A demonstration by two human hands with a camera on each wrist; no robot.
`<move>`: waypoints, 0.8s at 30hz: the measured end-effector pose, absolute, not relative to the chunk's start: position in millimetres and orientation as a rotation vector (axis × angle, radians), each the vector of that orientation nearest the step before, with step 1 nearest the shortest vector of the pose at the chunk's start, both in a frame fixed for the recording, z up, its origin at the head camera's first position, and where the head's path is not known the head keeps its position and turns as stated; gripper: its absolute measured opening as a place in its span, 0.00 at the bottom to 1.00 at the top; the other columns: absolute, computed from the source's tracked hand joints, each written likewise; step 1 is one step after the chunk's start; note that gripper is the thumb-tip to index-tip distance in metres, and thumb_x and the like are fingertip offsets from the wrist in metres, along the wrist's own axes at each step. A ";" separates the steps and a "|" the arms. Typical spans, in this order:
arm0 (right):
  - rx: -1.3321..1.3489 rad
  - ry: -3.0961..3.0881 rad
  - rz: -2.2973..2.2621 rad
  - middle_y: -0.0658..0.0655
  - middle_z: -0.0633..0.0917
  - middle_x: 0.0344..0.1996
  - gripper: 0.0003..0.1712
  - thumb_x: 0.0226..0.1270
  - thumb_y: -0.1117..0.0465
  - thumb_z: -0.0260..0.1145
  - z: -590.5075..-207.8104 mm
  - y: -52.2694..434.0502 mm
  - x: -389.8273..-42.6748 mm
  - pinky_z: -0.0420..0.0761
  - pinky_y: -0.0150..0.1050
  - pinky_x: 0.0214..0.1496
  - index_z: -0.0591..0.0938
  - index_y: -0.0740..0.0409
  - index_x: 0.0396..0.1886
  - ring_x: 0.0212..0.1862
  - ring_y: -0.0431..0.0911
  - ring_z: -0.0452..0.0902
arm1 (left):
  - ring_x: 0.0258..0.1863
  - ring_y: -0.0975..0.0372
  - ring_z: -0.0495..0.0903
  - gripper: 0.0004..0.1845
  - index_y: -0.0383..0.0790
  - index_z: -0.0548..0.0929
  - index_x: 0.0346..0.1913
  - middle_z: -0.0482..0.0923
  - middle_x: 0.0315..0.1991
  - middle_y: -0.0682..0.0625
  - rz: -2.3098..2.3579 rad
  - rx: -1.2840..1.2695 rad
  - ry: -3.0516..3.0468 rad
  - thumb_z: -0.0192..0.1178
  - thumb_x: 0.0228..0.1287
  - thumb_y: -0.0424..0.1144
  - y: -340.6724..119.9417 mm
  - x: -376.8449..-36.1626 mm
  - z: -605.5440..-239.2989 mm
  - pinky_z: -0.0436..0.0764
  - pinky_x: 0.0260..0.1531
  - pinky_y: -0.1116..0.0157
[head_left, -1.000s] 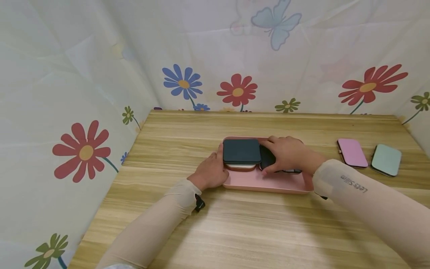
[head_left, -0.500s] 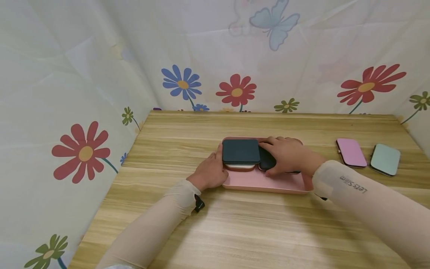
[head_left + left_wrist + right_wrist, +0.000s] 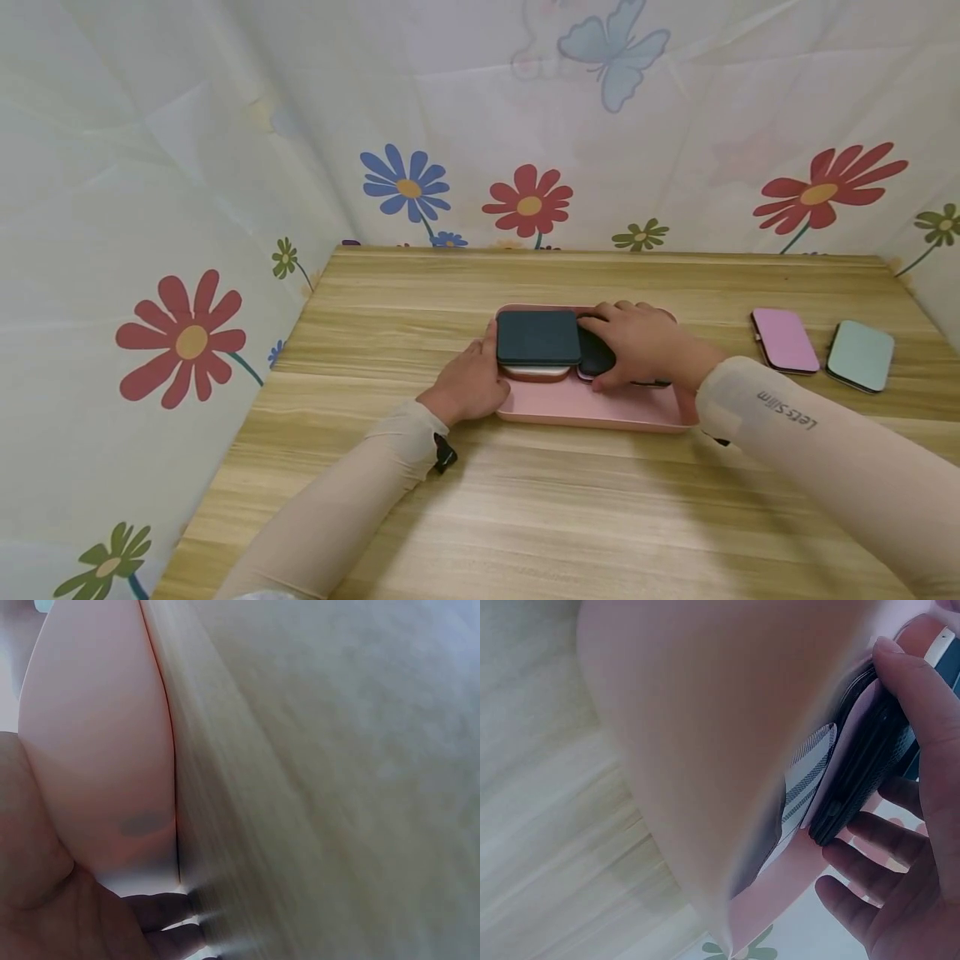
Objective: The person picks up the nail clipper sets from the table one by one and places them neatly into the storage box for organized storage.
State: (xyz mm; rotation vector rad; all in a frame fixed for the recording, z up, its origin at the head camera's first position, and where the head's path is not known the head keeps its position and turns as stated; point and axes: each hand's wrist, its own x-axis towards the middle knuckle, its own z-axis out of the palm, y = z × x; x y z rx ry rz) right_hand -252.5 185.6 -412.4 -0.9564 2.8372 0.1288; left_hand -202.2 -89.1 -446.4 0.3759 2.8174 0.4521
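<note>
A pink tray (image 3: 600,415) stands on the wooden table. Against its left end rests my left hand (image 3: 468,379), fingers along the outer wall; the left wrist view shows the palm beside the tray wall (image 3: 105,750). Inside, at the left, a dark teal flat case (image 3: 538,337) lies on a white and brown item (image 3: 536,372). My right hand (image 3: 648,343) reaches into the tray and holds a black wallet (image 3: 596,356) between thumb and fingers. In the right wrist view, a grey-striped white item (image 3: 808,780) and a pink layer lie beside the wallet.
To the right of the tray lie a pink case (image 3: 786,340) and a mint green case (image 3: 861,357), both dark-edged. A flower-printed curtain (image 3: 675,150) rises behind the table's back edge and along its left side.
The right hand's thumb and fingers have shifted slightly around the black wallet, and more of the wallet shows. The left hand and the tray stay in place.
</note>
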 end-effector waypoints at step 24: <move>-0.961 2.812 0.107 0.62 0.68 0.71 0.61 0.48 0.24 0.70 -410.1 188.9 -249.0 0.71 0.65 0.63 0.67 0.52 0.76 0.69 0.62 0.66 | 0.76 0.52 0.58 0.49 0.38 0.29 0.80 0.57 0.77 0.36 0.458 0.371 2.806 0.49 0.69 0.46 -90.0 -202.7 -445.9 0.65 0.71 0.58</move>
